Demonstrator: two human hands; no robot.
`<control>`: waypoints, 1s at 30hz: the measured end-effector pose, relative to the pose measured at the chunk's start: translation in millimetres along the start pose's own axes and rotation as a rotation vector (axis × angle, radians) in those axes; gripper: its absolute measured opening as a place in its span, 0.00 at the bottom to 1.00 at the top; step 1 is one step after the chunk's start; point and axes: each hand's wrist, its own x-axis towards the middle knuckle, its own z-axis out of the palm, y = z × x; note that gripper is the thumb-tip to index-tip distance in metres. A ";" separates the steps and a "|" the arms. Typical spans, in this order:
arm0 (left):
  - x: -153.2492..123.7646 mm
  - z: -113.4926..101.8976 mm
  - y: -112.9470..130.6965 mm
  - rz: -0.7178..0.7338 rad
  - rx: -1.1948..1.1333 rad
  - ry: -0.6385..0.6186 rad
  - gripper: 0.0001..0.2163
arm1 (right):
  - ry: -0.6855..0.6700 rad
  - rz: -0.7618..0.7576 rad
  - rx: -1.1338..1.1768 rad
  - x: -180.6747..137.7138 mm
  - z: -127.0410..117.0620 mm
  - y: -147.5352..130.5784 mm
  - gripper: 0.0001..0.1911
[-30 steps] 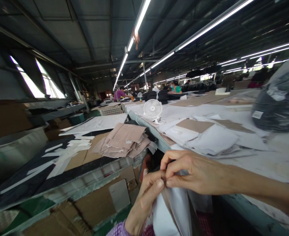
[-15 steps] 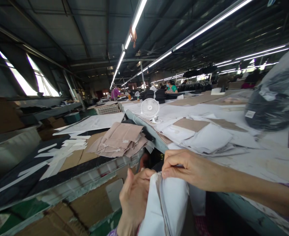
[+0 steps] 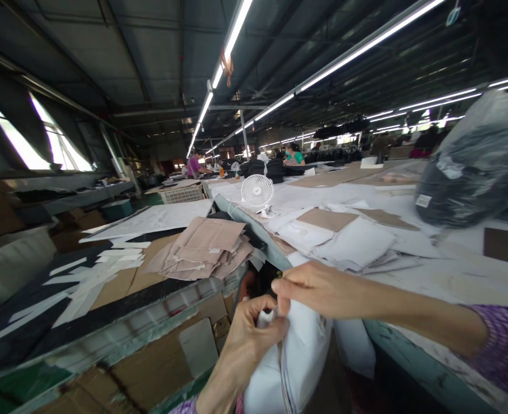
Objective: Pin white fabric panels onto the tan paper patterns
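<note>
A white fabric piece (image 3: 308, 345) with a brownish seam edge hangs from both my hands, low in the middle of the head view. My left hand (image 3: 251, 339) pinches its top edge between thumb and fingers. Close beside it, my right hand (image 3: 299, 287) is closed on the same top edge, fingertips nearly touching the left thumb. The fingers hide the exact spot being gripped. The lower part of the fabric runs out of view at the bottom.
A stack of beige fabric pieces (image 3: 206, 247) and white strips (image 3: 102, 270) lie to the left. On the table at right are a small white fan (image 3: 257, 191), piled white pieces (image 3: 352, 244) and a filled plastic bag (image 3: 465, 172). People work farther back.
My left hand has gone from spread fingers to a pinch on the fabric's top edge. My right hand has shifted slightly left, and the whole view has turned a little to the right.
</note>
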 end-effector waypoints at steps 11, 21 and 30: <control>-4.1 -23.5 -14.4 0.345 0.063 -0.281 0.16 | -0.202 -0.085 -0.120 -16.6 -55.1 45.3 0.28; 9.8 -83.8 -39.5 0.355 -0.259 0.014 0.29 | -0.207 0.002 -0.125 -25.8 -54.8 76.9 0.13; -2.1 -40.0 23.9 0.419 0.841 0.061 0.24 | -0.252 0.042 -0.130 -24.5 -63.7 39.1 0.14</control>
